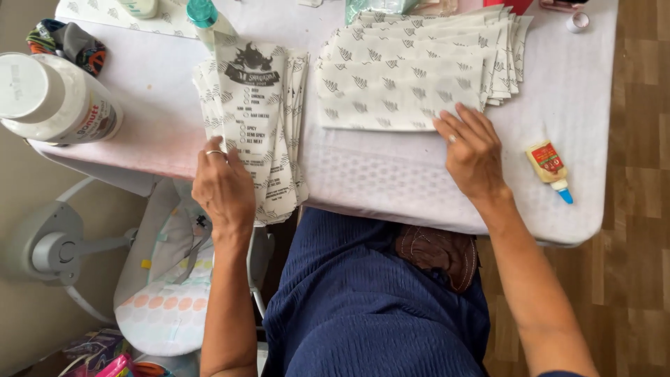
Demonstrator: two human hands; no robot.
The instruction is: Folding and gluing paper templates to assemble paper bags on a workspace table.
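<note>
My left hand (223, 185) rests on the near end of a stack of narrow printed paper bags (262, 112) lying lengthwise at the table's front left, fingers spread on top. To the right, my right hand (473, 150) lies with fingers apart on the near right corner of a fanned pile of flat patterned paper sheets (405, 77). Each hand wears a ring. Neither hand grips anything.
The white table (391, 181) also holds a large white tub (56, 98) at the left edge, a small glue bottle (550, 167) at the right, and a teal-capped bottle (204, 15) at the back. A baby bouncer seat (164, 293) stands on the floor below left.
</note>
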